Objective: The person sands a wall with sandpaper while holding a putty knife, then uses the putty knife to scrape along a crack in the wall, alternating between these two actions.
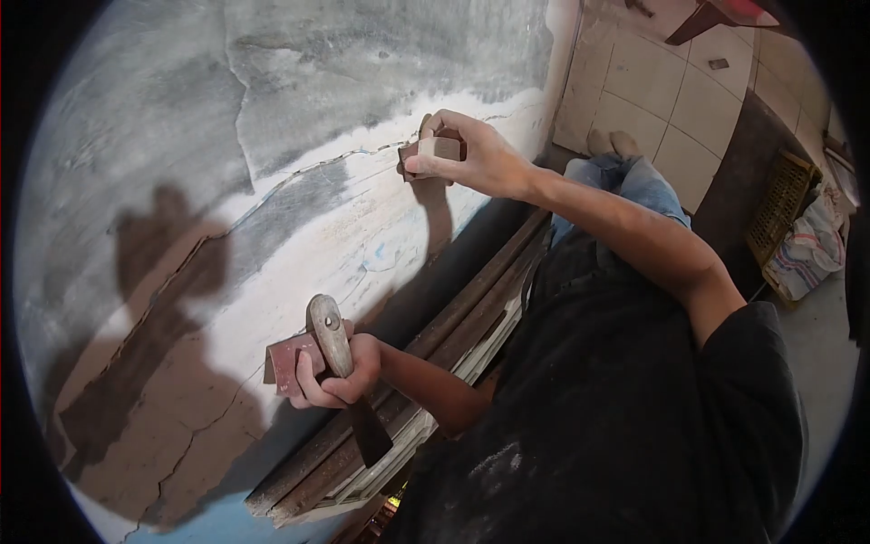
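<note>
My right hand (pixel 476 154) pinches a folded piece of brown sandpaper (pixel 410 163) at the wall, beside a long crack (pixel 299 172). My left hand (pixel 349 376) is lower down, closed around a putty knife. Its worn wooden handle (pixel 329 331) points up, and the dark blade (pixel 367 433) sticks out below the fist. A reddish folded sheet of sandpaper (pixel 292 363) is in the same hand, near the wall. White filler or dust covers a band of the grey wall (pixel 326 63) around the crack.
Long wooden boards (pixel 426 349) lean along the wall's foot, between it and my body. A yellow plastic crate (pixel 779 218) with a striped sack (pixel 811 240) stands at right. My feet (pixel 612 142) are on tiled floor (pixel 648 77). A red object (pixel 725 14) shows at the top.
</note>
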Available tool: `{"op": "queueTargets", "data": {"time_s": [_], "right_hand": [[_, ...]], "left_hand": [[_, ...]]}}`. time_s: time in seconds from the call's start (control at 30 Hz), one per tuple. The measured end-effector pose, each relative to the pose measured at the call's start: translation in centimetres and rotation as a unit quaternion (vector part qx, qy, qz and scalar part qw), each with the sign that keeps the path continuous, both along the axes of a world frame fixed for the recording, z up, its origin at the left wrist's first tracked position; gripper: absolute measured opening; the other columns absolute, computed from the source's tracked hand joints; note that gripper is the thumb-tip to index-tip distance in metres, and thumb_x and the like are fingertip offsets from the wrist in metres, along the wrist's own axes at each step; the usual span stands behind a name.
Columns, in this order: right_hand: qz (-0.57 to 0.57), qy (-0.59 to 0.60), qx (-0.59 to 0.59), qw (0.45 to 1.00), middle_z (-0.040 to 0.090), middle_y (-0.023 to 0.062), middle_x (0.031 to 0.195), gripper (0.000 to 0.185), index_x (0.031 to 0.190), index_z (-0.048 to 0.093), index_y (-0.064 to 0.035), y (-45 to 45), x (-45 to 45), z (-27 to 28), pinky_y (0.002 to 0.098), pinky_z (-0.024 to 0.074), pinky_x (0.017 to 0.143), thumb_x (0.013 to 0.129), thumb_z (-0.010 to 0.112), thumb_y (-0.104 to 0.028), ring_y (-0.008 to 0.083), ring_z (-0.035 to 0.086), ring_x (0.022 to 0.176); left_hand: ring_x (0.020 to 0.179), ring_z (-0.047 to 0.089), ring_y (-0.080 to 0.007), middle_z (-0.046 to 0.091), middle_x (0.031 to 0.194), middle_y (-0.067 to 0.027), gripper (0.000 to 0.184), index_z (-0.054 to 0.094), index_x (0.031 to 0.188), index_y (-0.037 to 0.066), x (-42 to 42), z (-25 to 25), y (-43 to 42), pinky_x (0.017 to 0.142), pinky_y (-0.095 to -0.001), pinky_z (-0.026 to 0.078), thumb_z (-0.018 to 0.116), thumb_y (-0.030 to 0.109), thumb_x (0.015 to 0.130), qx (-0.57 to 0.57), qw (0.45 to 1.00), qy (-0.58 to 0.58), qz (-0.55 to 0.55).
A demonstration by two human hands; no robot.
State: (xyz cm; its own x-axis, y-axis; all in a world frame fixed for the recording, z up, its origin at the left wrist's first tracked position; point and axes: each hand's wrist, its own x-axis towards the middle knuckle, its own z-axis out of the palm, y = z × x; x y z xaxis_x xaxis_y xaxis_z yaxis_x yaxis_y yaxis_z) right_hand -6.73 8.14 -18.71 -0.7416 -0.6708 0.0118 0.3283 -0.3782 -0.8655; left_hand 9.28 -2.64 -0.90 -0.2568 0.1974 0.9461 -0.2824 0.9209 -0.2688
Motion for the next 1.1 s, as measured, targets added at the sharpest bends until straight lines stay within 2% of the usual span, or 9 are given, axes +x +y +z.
{"op": "queueTargets", "data": {"time_s": [0.1, 0.2, 0.27, 0.47, 0.67, 0.83, 0.97, 1.07, 1.1], "right_hand": [[0.072, -0.058, 0.010, 0.996, 0.066, 0.0060, 0.086, 0.032, 0.094, 0.061, -0.0016, 1.7, -0.1, 0.9, 0.0293, 0.0514, 0.071, 0.090, 0.066, -0.033, 0.0127, 0.063, 0.078], [0.094, -0.035, 0.046, 0.994, 0.065, 0.0070, 0.091, 0.030, 0.108, 0.060, -0.0001, 3.5, -0.3, 0.7, 0.0271, 0.0517, 0.071, 0.095, 0.061, -0.027, 0.0140, 0.064, 0.083], [0.087, -0.026, 0.069, 0.993, 0.066, 0.0079, 0.095, 0.030, 0.114, 0.059, 0.0007, 5.3, -0.5, 0.4, 0.0258, 0.0514, 0.072, 0.097, 0.057, -0.024, 0.0149, 0.064, 0.086], [-0.012, -0.038, 0.129, 0.991, 0.064, 0.0071, 0.096, 0.020, 0.111, 0.058, 0.0018, 10.9, -0.6, -0.5, 0.0230, 0.0480, 0.077, 0.095, 0.057, -0.010, 0.0117, 0.062, 0.088], [-0.070, -0.113, 0.139, 0.981, 0.063, 0.0054, 0.086, 0.015, 0.094, 0.054, -0.0024, 14.0, 0.9, -3.7, 0.0260, 0.0443, 0.068, 0.090, 0.062, -0.014, 0.0095, 0.054, 0.073], [-0.053, -0.060, 0.120, 0.990, 0.063, 0.0048, 0.085, 0.016, 0.094, 0.055, -0.0034, 13.7, 2.2, -5.9, 0.0263, 0.0429, 0.065, 0.087, 0.066, -0.013, 0.0099, 0.052, 0.072], [-0.069, -0.037, 0.217, 0.973, 0.063, 0.0080, 0.086, 0.018, 0.095, 0.056, -0.0031, 13.2, 2.2, -4.4, 0.0290, 0.0458, 0.066, 0.085, 0.068, -0.013, 0.0140, 0.057, 0.072], [-0.212, 0.228, 0.365, 0.877, 0.065, 0.0053, 0.091, 0.026, 0.099, 0.055, -0.0015, 12.7, 2.8, -4.3, 0.0277, 0.0499, 0.077, 0.087, 0.070, -0.019, 0.0102, 0.062, 0.086], [-0.153, 0.205, 0.367, 0.894, 0.064, 0.0057, 0.090, 0.028, 0.101, 0.056, -0.0010, 12.8, 2.6, -3.7, 0.0279, 0.0500, 0.077, 0.088, 0.069, -0.023, 0.0106, 0.062, 0.086]], "left_hand": [[0.084, 0.056, -0.0303, 0.054, 0.089, -0.0175, 0.043, 0.060, 0.079, -0.004, -0.7, 0.0, 1.6, 0.079, -0.0435, 0.048, 0.031, 0.026, 0.090, 0.093, 0.996, 0.003, 0.017], [0.089, 0.056, -0.0304, 0.053, 0.089, -0.0170, 0.039, 0.060, 0.080, -0.003, -1.7, -1.2, 3.6, 0.081, -0.0438, 0.048, 0.034, 0.024, 0.090, 0.247, 0.960, -0.043, -0.126], [0.090, 0.055, -0.0279, 0.054, 0.091, -0.0147, 0.029, 0.061, 0.081, -0.002, -2.2, -2.1, 5.7, 0.078, -0.0396, 0.047, 0.040, 0.018, 0.088, 0.305, 0.926, -0.192, -0.114], [0.088, 0.054, -0.0226, 0.056, 0.096, -0.0114, 0.031, 0.063, 0.095, 0.000, -4.5, -8.4, 8.2, 0.080, -0.0319, 0.041, 0.037, 0.016, 0.092, 0.584, 0.659, -0.473, -0.044], [0.081, 0.051, -0.0185, 0.052, 0.091, -0.0094, 0.043, 0.061, 0.097, 0.002, -6.2, -13.2, 10.8, 0.073, -0.0342, 0.043, 0.032, 0.034, 0.103, 0.721, 0.509, -0.463, -0.083], [0.084, 0.051, -0.0194, 0.050, 0.095, -0.0106, 0.044, 0.054, 0.103, -0.001, -6.8, -14.9, 11.7, 0.074, -0.0348, 0.043, 0.031, 0.037, 0.104, 0.721, 0.464, -0.511, -0.052], [0.083, 0.049, -0.0227, 0.049, 0.093, -0.0122, 0.041, 0.054, 0.102, -0.003, -6.5, -16.6, 11.5, 0.075, -0.0366, 0.041, 0.034, 0.033, 0.104, 0.706, 0.506, -0.488, -0.083], [0.085, 0.050, -0.0274, 0.049, 0.093, -0.0152, 0.040, 0.053, 0.103, -0.004, -6.0, -17.3, 11.0, 0.076, -0.0400, 0.041, 0.035, 0.032, 0.103, 0.672, 0.541, -0.500, -0.071], [0.086, 0.050, -0.0292, 0.049, 0.093, -0.0164, 0.041, 0.053, 0.104, -0.004, -5.8, -17.7, 10.7, 0.077, -0.0414, 0.041, 0.034, 0.032, 0.103, 0.670, 0.546, -0.500, -0.059]]}}
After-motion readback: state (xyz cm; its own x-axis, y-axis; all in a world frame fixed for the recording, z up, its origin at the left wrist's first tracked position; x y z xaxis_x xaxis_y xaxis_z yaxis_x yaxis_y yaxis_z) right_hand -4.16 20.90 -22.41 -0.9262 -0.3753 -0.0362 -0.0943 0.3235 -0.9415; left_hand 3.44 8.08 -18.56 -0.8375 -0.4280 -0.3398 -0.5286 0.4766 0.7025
